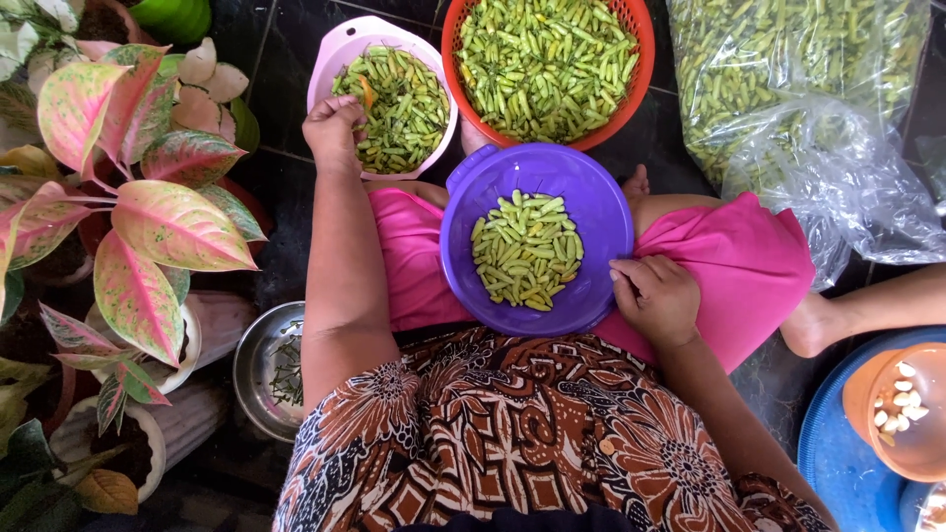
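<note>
Head view: I note the left hand (333, 128) reaching over the pink colander (340, 51), fingers bunched down into its green chillies (399, 106); whether they pinch one I cannot tell. The purple colander (591, 202) sits on the lap, within easy reach, I judge. The right hand (658, 296) steadies its rim, fingers curled on the edge. Beyond the fingers stands an orange basket (639, 69).

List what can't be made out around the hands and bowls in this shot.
- Left hand, head view: fingertips are buried among chillies in the pink bowl, so any grip is hidden.
- Right hand: fingers curl at the purple bowl rim; what they pinch is too small.
- Steel bowl: partly hidden by the left arm.
- Orange basket: cut off by the top edge.
</note>
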